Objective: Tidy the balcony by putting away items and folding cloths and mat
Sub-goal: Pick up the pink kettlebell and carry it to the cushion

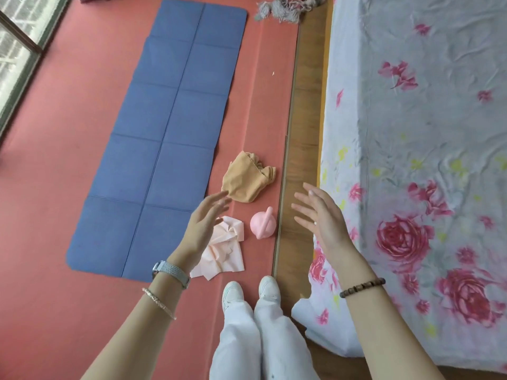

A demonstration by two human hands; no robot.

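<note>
The crumpled pink cloth (pixel 222 250) and tan cloth (pixel 244 179) are lying beside the unfolded blue mat (pixel 164 133), the left hand (pixel 201 223) and right hand (pixel 321 218) hovering above, spread and empty. A hasty reach is risking a knock to the pink kettlebell (pixel 262 223) nearby. A red floor (pixel 55 187) is carrying everything, a floral bed (pixel 411 133) standing alongside.

A floral bed sheet (pixel 411 133), pale with pink roses, covers the right side and hangs down at its near-left corner. A wooden floor strip (pixel 304 119) runs just beside it, edged on the left by a metal rail (pixel 285 160). Red floor covering (pixel 55 187) fills the left. A dark window frame (pixel 19 37) stands far left.
</note>
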